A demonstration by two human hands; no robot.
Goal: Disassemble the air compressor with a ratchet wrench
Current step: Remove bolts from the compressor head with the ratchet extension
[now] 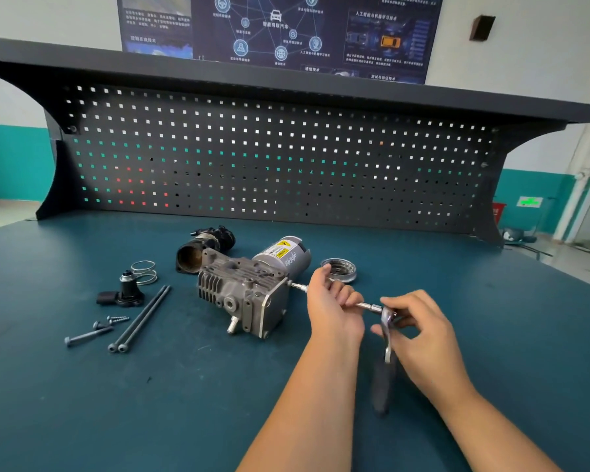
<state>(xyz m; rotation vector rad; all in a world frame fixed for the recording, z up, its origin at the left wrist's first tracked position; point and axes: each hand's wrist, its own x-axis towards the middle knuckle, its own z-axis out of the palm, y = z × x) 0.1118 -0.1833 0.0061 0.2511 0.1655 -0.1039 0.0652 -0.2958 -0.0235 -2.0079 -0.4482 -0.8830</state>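
Observation:
The grey air compressor (249, 287) lies on the blue-green bench top, its silver motor can pointing back right. A ratchet wrench (386, 338) with a long extension bar reaches into the compressor's right side. My left hand (334, 304) curls round the extension bar near the compressor. My right hand (419, 321) pinches the ratchet head, while the black handle hangs down toward me.
Left of the compressor lie two long bolts (140, 318), three shorter screws (92, 330), a black fitting (123, 294), a spring (144, 272) and a black housing (201, 248). A round metal cap (341, 269) sits behind my left hand. A pegboard (273, 158) closes the back.

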